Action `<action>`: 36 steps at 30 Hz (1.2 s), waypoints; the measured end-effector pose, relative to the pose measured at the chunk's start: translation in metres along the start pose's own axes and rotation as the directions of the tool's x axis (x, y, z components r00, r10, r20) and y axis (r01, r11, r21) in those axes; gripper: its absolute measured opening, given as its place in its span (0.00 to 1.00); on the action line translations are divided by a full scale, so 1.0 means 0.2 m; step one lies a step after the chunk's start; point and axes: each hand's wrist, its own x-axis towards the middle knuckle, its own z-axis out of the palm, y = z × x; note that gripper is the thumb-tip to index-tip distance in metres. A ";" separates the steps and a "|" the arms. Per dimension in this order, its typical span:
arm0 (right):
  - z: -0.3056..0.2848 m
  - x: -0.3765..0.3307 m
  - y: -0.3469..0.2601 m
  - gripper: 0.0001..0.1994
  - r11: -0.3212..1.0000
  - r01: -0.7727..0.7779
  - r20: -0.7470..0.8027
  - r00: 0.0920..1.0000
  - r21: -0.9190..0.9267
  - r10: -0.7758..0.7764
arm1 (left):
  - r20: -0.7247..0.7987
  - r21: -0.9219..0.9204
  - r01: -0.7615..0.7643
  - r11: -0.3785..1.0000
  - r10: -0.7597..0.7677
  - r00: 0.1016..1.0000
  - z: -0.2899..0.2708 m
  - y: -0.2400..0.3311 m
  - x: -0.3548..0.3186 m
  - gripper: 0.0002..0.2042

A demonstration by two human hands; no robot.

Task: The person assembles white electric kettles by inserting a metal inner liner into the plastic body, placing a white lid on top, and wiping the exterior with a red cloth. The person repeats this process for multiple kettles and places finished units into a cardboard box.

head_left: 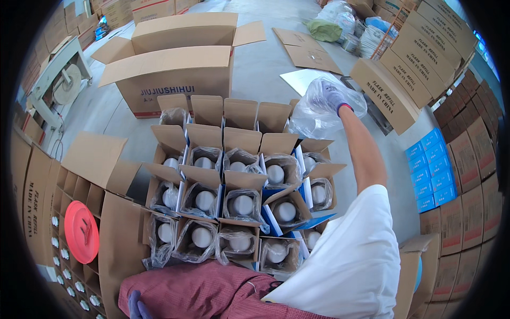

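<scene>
My right hand (334,97), in a pale lavender glove, is stretched out to the far right, closed on a crumpled clear plastic bag (317,114). My left hand (138,307) shows only in part at the lower left edge, in a purple glove beside my maroon checked clothing; its visible fingers are stretched and slightly apart, with nothing seen in them. Between my arms stand rows of open small boxes (243,183). Most hold a white round-topped flask (243,205) in a clear plastic liner; some back boxes' insides are hidden by flaps.
A large open carton (175,90) stands beyond the rows. At left, a divided carton (66,183) carries a red round plate (79,232). Stacked cartons (390,95) and blue boxes (431,167) stand at right; flattened cardboard (308,50) lies on the floor.
</scene>
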 end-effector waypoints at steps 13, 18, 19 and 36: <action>-0.02 0.16 0.06 0.26 0.980 0.034 0.083 0.995 0.198 -0.051 | 0.047 0.227 -0.064 0.972 0.055 0.997 0.00 -0.06 -0.03 0.15; -0.27 -0.04 -0.38 0.26 0.992 0.110 0.247 0.965 -0.062 -0.091 | 0.040 0.335 -0.151 0.930 0.146 0.988 0.01 -0.01 -0.04 0.14; -0.24 -0.05 -0.41 0.26 0.985 0.128 0.263 0.960 -0.117 -0.094 | 0.039 0.328 -0.153 0.932 0.148 0.988 0.02 0.00 -0.03 0.14; 0.41 0.10 -0.57 0.34 0.953 0.284 0.245 0.921 0.109 -0.302 | -0.134 0.408 -0.082 0.909 0.149 0.980 0.00 -0.17 -0.32 0.17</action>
